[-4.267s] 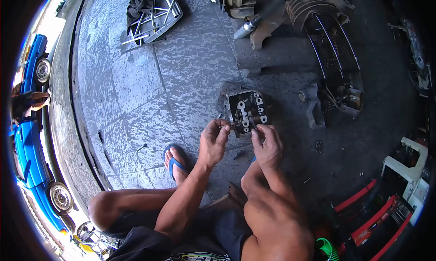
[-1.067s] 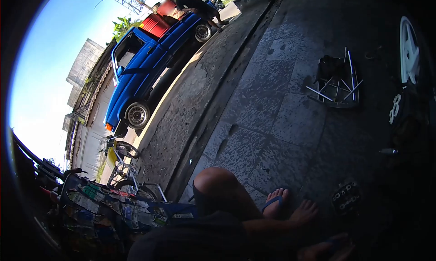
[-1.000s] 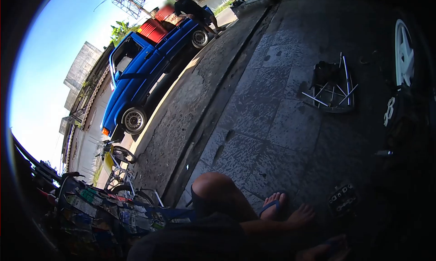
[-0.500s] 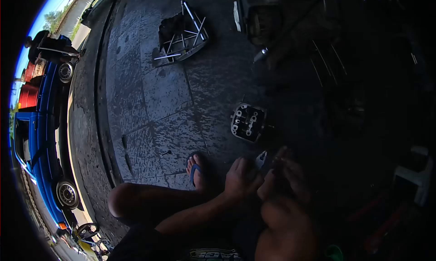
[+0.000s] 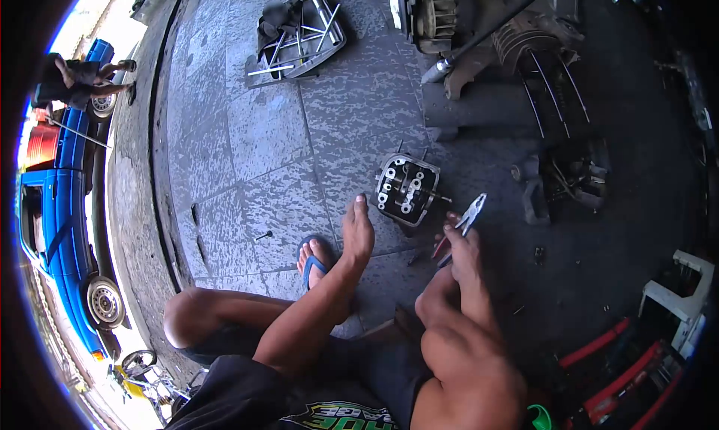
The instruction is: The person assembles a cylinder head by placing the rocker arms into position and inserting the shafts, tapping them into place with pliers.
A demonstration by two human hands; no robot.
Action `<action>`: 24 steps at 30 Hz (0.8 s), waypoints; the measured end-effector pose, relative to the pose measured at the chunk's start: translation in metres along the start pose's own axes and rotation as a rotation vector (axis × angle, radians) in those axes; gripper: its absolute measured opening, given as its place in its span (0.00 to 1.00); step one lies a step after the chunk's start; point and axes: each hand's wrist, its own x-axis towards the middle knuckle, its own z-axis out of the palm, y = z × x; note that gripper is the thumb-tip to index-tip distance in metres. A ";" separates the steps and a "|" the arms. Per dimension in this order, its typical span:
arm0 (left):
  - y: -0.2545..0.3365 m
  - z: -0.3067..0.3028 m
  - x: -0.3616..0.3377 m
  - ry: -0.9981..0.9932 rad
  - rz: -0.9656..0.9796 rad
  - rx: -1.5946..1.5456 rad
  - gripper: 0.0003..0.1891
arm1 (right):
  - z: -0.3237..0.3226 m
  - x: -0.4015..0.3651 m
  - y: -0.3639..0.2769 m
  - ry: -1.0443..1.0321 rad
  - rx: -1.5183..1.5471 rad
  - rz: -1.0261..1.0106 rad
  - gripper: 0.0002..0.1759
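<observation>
A motorcycle cylinder head point(image 5: 428, 209) with a silver rim and dark inside lies on the floor ahead of me. My left hand point(image 5: 358, 232) is just left of it, fingers stretched forward and seen from the side, with nothing visible in it. On the other side, my right hand point(image 5: 466, 254) is closed around a pair of pliers point(image 5: 470, 214) with red handles. The metal jaws point up and to the right, away from the cylinder head. A thin rod sticks out of the head's right side toward the pliers.
An engine point(image 5: 517, 48) with long studs stands at the upper right, with a dark metal part point(image 5: 573, 179) below it. A panel with metal rods point(image 5: 307, 48) lies far ahead. A bolt point(image 5: 264, 236) is at left; a red-and-white stand point(image 5: 678, 303) at right. Another person point(image 5: 79, 82) is near a blue pickup point(image 5: 64, 228).
My hands have drawn apart: the left moved left and forward, while the right carried the pliers up and to the right. The view is much brighter.
</observation>
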 end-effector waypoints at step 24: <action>0.057 0.009 0.004 -0.148 0.552 0.371 0.38 | 0.016 0.019 -0.091 -0.034 -0.279 -0.323 0.17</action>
